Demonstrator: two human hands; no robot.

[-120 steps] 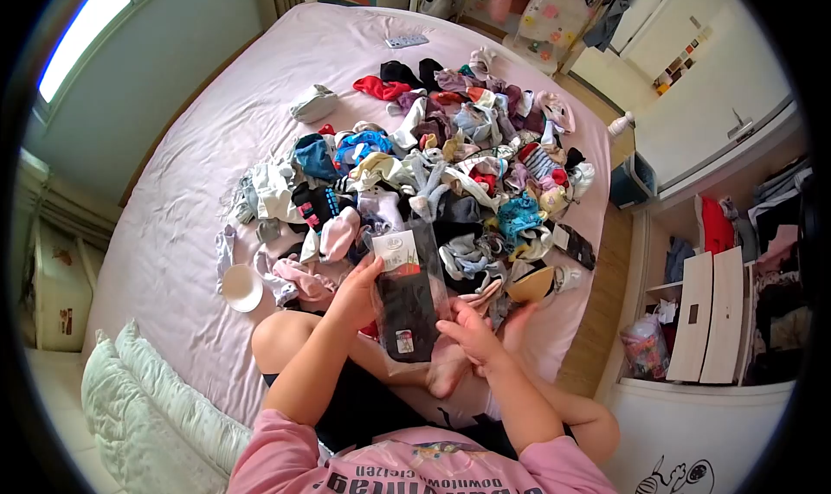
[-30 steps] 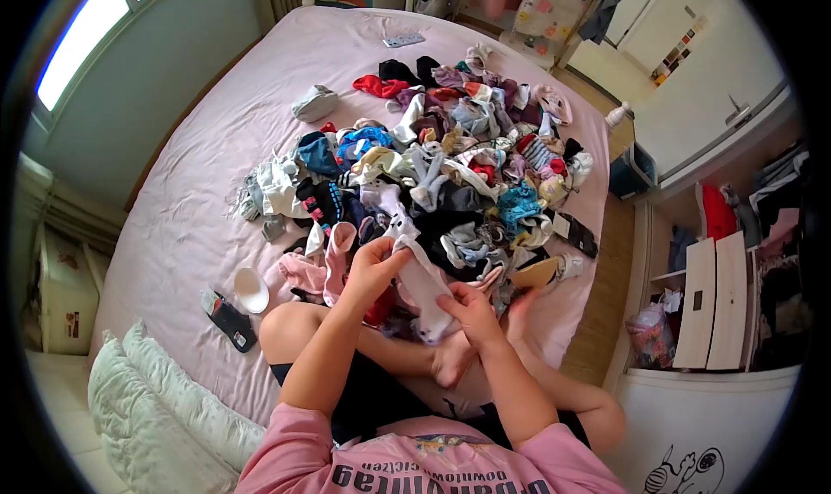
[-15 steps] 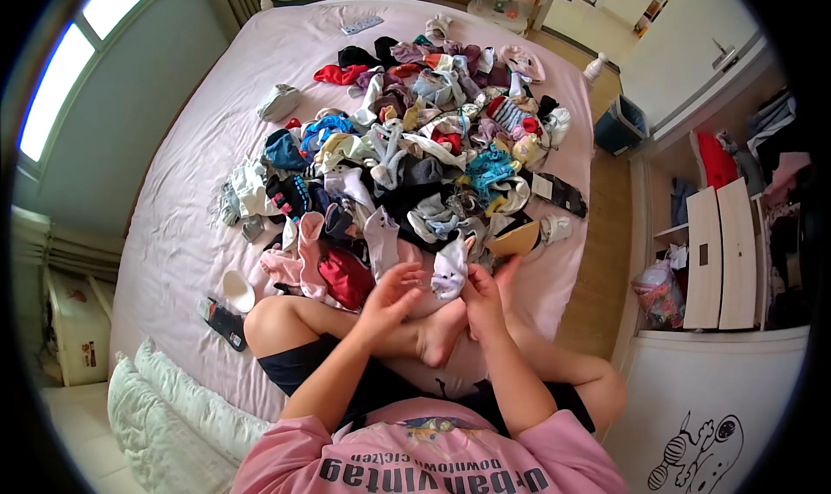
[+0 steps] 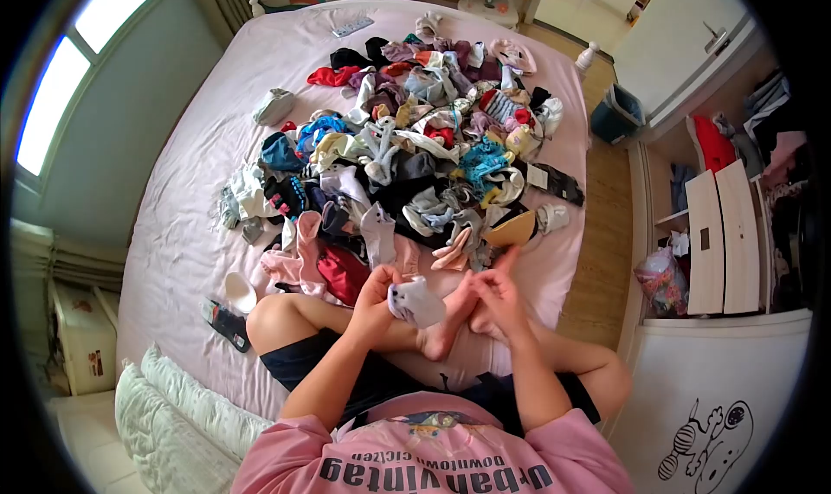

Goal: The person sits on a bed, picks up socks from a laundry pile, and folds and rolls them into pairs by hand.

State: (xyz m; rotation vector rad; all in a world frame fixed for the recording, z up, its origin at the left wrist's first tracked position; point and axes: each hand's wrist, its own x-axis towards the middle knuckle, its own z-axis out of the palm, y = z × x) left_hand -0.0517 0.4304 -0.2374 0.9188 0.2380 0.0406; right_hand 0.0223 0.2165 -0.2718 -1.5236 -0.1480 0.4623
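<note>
Found a small white knit sock with dark marks [image 4: 417, 302] clamped between thumb and fingers of the left hand [image 4: 374, 299], above the crossed bare legs [image 4: 342, 317] and apart from the heap of mixed clothing [image 4: 415, 178]. Noted the right hand [image 4: 499, 297] near the bare feet [image 4: 446, 330], with no item visible in it; cannot tell whether thumb and fingertips meet.

Recorded half a second ago hanging at the right hand, with the left apart from it; now taken over by the left and held closer to the body. Recorded also, one second ago, white sock cloth drawn long between both hands; now seen bunched short. Judged a one-hand hold, leaving the right hand clear of the sock.

Observed a second white sock with a patterned top [image 4: 377, 234] lying at the near edge of the heap, beside dark red cloth [image 4: 340, 273]. Located a flat dark packet [image 4: 227, 325] on the pale pink bedsheet [image 4: 186, 260], just beside a white cup-shaped pad [image 4: 240, 292]. Judged the same as the packet held in both hands four seconds ago; now set aside, well apart from both hands.
</note>
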